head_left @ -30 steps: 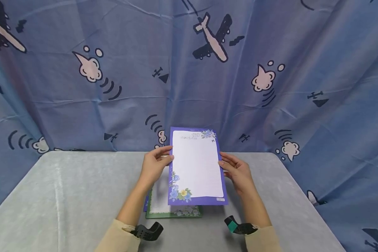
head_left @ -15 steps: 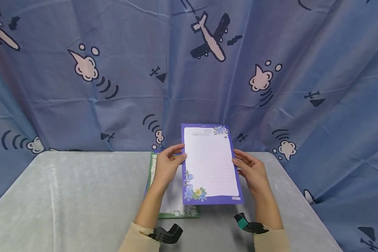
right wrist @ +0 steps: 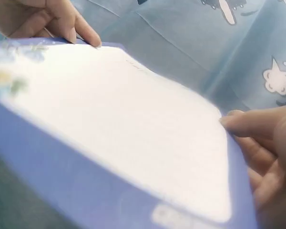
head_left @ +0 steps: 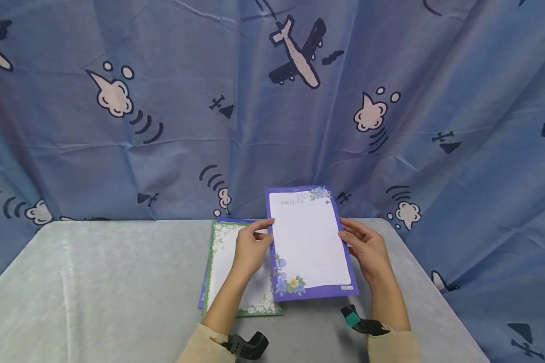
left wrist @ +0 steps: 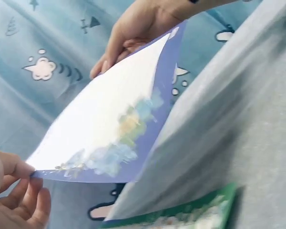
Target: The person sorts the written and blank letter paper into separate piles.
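Note:
A sheet of letter paper [head_left: 306, 242] with a purple border and blue and yellow flowers is held up above the table, tilted toward the head camera. My left hand [head_left: 253, 249] pinches its left edge between thumb and fingers. On the opposite edge, my right hand [head_left: 367, 248] pinches it, thumb in front and fingers behind. The left wrist view shows the paper [left wrist: 100, 109] raised off the table, its surface slightly bowed. Beneath and to the left lies a green-bordered sheet [head_left: 227, 262] with white flowers, partly hidden by my left forearm.
Another purple-edged sheet [head_left: 202, 292] peeks out under the green-bordered one. The grey cloth-covered table [head_left: 127, 282] extends to both sides. Behind it hangs a blue curtain [head_left: 186, 101] printed with airplanes and clouds. A black band [head_left: 247, 347] sits on each wrist.
Both hands have carried the purple paper to the right, then slightly lower over the last half second. More of the green-bordered sheet now shows on the left.

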`<state>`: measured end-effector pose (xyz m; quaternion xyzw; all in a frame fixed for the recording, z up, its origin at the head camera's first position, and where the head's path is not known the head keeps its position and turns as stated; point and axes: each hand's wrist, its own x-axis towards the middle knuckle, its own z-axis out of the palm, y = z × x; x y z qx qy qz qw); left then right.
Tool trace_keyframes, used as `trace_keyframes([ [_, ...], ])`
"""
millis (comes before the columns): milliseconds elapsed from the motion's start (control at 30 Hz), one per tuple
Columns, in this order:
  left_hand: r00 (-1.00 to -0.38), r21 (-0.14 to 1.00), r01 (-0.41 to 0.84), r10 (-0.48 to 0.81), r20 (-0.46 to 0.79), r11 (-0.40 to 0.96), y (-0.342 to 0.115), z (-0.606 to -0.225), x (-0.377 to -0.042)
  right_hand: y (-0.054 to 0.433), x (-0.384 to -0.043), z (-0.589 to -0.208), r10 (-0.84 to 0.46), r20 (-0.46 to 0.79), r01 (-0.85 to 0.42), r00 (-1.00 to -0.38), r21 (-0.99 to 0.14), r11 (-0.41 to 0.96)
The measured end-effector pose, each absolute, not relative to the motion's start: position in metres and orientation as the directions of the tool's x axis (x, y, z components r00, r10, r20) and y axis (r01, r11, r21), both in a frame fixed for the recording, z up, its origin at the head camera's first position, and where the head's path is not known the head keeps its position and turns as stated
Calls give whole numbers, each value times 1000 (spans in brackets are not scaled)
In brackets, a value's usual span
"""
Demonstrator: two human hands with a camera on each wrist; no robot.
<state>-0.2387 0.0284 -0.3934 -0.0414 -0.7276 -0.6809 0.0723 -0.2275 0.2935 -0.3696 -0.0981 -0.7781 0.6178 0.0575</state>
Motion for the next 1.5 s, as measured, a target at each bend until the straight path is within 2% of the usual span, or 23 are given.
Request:
trace_keyframes([
  [667,-994,986,108,-18,111,125,43,-430,-243,308,-241,-407,286,-105,195,-953,-932,307],
  [1033,-990,966,133,-15,140,223,48,-446,-246,310,-245,-430,279,-86,175,-956,-934,311],
  [1500,-968,820,223,21,250,527,57,-464,-245,308,-247,-447,331,-34,177,-943,-893,414],
])
